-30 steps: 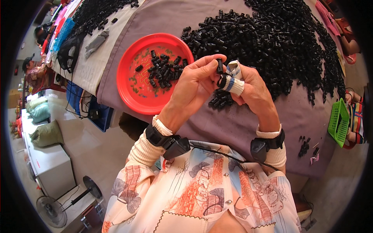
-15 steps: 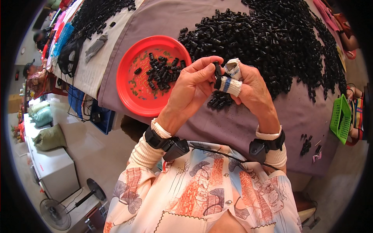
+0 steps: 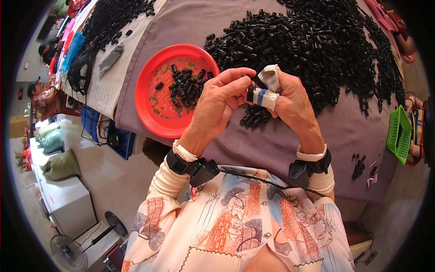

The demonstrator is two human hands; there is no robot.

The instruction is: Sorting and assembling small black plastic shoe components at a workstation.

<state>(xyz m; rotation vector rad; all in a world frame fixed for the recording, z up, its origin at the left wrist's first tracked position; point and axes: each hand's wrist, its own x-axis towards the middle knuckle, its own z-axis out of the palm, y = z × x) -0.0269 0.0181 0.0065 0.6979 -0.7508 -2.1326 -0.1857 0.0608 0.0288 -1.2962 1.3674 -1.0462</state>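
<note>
Both hands meet over the near edge of a large heap of small black plastic parts (image 3: 290,50). My left hand (image 3: 215,102) is closed, thumb and forefinger pinching one small black plastic part (image 3: 258,82). My right hand (image 3: 295,103) is closed from the other side, its thumb and forefinger at that same part. White knitted covers with a blue stripe, one on the thumb (image 3: 264,99) and one on the forefinger (image 3: 269,75), wrap those right fingertips and hide some of the part. Left of my hands, a red plate (image 3: 144,102) holds a small pile of similar parts.
A purple-grey cloth (image 3: 253,147) covers the table. At the right edge stands a green basket (image 3: 398,136) beside another person's arm. A few loose black parts (image 3: 359,167) lie near the right front. Cables run between my wrist devices. On the left is a fan (image 3: 69,254).
The black part, more upright before, now slants toward my right fingers and shows less. My left fingertips have shifted slightly. The whole view has moved a little.
</note>
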